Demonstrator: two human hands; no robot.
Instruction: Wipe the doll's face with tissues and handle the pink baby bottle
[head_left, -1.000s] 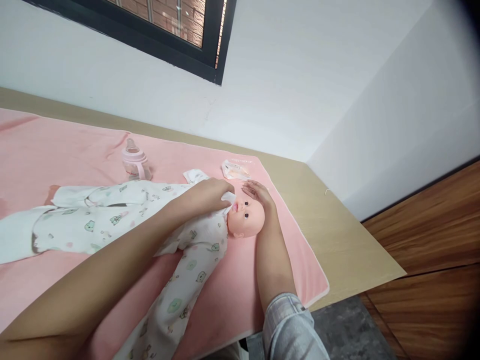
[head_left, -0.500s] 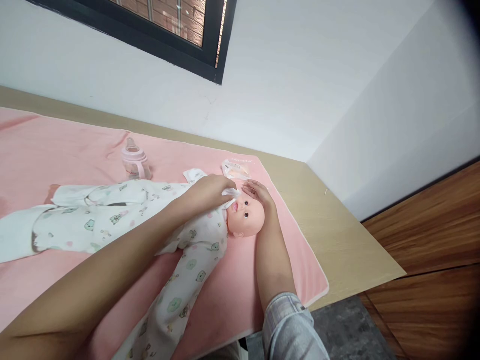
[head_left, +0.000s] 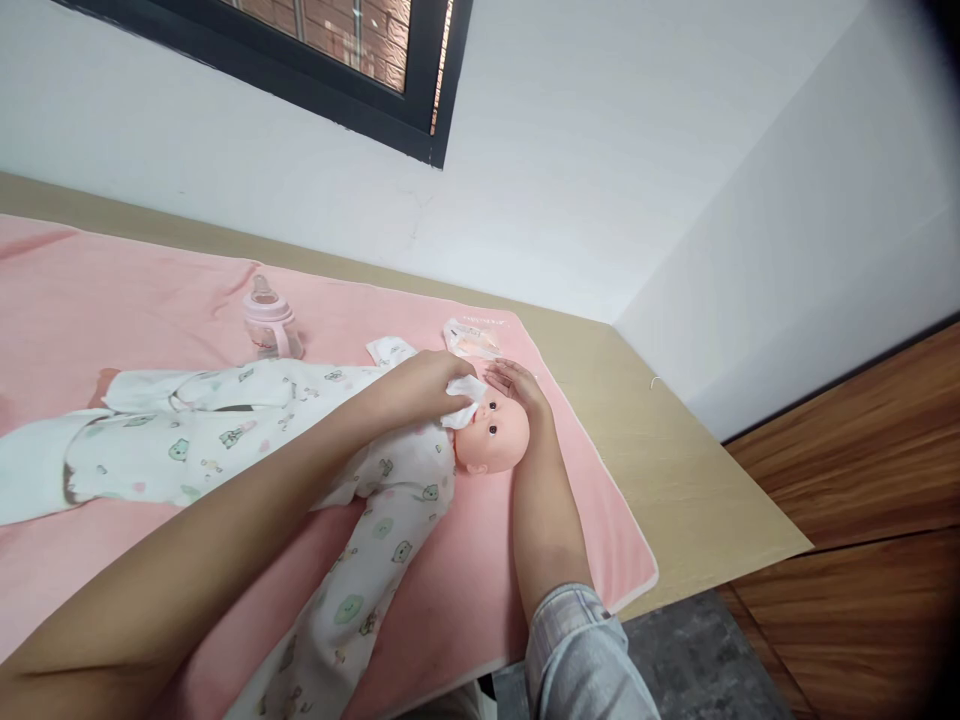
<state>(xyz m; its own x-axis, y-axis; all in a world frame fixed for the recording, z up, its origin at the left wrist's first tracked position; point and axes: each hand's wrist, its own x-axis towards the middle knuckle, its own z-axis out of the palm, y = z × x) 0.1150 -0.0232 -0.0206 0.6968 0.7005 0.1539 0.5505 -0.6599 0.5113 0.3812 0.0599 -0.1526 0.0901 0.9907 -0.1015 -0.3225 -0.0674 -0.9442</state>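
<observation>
A baby doll (head_left: pixel 493 435) in white patterned clothes (head_left: pixel 255 425) lies on its back on a pink blanket (head_left: pixel 450 610), its head toward the right. My left hand (head_left: pixel 433 385) is closed on a white tissue (head_left: pixel 463 402), which lies against the doll's mouth and chin. Beside the top of the doll's head, my right hand (head_left: pixel 519 385) rests with its fingers stretched out and slightly curved, holding nothing.
A pink-topped baby bottle (head_left: pixel 271 322) stands beyond the doll's body. Near the blanket's far corner lies a small clear packet (head_left: pixel 472 340). The wooden table (head_left: pixel 675 480) borders a white wall with a dark-framed window (head_left: pixel 431 80).
The tissue in my left hand has shifted over the doll's mouth, which was visible before. My right hand has hardly moved.
</observation>
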